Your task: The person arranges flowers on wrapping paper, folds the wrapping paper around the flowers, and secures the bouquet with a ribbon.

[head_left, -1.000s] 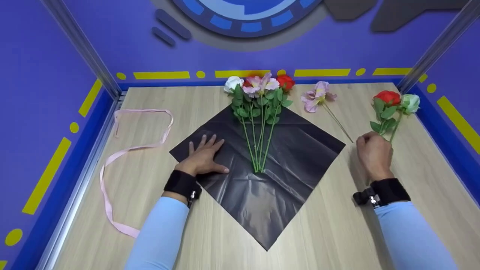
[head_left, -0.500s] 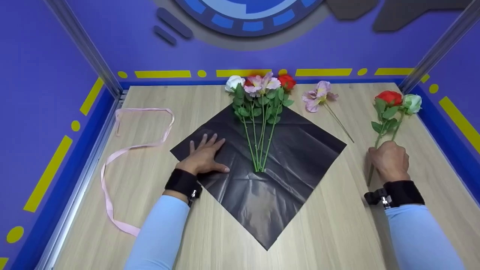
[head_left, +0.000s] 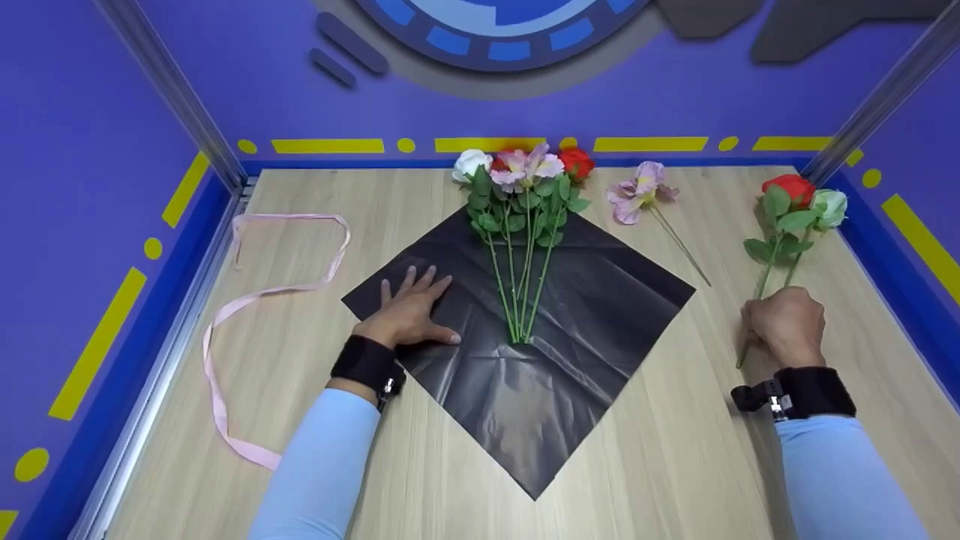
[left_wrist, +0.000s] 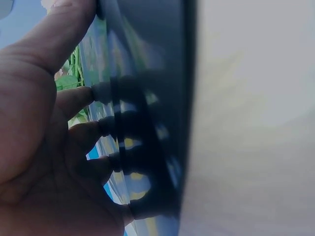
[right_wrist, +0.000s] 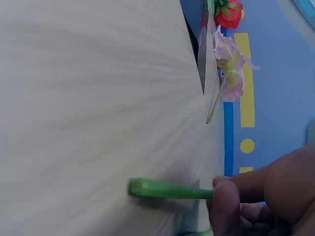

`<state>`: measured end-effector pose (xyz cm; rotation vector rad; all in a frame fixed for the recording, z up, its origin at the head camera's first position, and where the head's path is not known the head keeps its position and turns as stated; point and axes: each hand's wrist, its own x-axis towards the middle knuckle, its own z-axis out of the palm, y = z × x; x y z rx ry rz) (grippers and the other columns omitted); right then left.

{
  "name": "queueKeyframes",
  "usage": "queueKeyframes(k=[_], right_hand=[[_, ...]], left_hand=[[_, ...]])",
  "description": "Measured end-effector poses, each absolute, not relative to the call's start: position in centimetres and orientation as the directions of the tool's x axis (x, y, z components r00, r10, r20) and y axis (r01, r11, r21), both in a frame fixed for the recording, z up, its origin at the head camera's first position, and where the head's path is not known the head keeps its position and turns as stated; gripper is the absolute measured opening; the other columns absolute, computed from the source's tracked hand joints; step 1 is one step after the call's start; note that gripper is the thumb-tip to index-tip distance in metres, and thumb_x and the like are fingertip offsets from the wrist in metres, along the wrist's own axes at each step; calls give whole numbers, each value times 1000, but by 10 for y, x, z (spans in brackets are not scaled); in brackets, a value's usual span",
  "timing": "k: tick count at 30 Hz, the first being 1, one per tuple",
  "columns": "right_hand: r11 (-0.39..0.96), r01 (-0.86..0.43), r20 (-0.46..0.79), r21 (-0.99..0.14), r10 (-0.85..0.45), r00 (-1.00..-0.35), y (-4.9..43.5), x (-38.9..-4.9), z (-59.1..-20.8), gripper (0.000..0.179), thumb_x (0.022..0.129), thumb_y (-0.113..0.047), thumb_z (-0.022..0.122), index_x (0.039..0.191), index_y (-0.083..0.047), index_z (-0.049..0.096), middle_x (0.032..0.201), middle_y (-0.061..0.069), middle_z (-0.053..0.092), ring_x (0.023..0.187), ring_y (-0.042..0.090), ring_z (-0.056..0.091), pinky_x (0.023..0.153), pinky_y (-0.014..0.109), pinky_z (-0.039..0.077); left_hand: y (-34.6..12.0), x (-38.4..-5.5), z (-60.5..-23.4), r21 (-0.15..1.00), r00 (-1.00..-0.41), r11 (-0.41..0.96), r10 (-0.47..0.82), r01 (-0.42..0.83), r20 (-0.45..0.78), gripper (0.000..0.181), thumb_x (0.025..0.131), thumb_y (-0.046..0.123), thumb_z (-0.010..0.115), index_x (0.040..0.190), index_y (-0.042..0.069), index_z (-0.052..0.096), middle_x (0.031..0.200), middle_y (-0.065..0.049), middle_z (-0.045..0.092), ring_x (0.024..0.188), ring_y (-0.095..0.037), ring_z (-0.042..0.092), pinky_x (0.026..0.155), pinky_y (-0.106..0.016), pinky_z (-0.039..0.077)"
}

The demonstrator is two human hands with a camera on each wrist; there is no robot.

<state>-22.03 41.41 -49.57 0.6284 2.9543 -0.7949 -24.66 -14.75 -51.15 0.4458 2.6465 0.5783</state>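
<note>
My right hand (head_left: 787, 324) pinches the stem of a red rose (head_left: 792, 189) at the table's right side. In the right wrist view the cut end of its green stem (right_wrist: 170, 190) sticks out past thumb and fingertip. A pale green-white rose (head_left: 829, 208) lies beside it, its lower stem hidden by the hand. My left hand (head_left: 407, 316) rests flat, fingers spread, on the left corner of a black wrapping sheet (head_left: 600, 322). On that sheet several flowers are fanned out: red and white roses and a pink iris (head_left: 527, 171), their stems meeting near the middle.
A loose pink iris (head_left: 643, 193) lies between the sheet and the right-hand roses. A pink ribbon (head_left: 214, 375) curls along the left side, partly under the left sleeve. Purple panels (head_left: 420, 112) wall the table at the back and sides.
My right hand moved right and toward me, and took hold of the red rose's stem. The rose's head has shifted slightly right and turned. My left hand stays in place.
</note>
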Motion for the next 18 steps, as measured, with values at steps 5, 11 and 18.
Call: queueKeyframes(k=[5, 11, 18], right_hand=[[781, 350, -9, -516, 404, -915, 403, -223, -492, 39, 100, -26, 61, 81, 3, 79, 58, 6, 69, 80, 45, 70, 71, 44, 52], [767, 277, 96, -579, 402, -911, 362, -230, -484, 41, 105, -35, 57, 105, 0, 79, 64, 4, 74, 71, 26, 73, 79, 36, 51], [770, 53, 303, -636, 312, -901, 290, -240, -483, 26, 101, -22, 68, 102, 2, 78, 86, 20, 78, 67, 27, 71, 77, 45, 57]], left_hand=[[-148, -247, -511, 458, -872, 861, 384, 220, -303, 109, 85, 56, 82, 169, 23, 22, 177, -11, 5, 163, -40, -8, 122, -74, -10], [-150, -246, -511, 460, -876, 862, 379, 215, -300, 109, 85, 56, 82, 169, 20, 22, 177, -12, 5, 163, -42, -8, 121, -76, -10], [-148, -246, -511, 465, -870, 857, 389, 220, -305, 109, 85, 56, 81, 169, 21, 22, 177, -12, 5, 163, -41, -9, 121, -75, -10]])
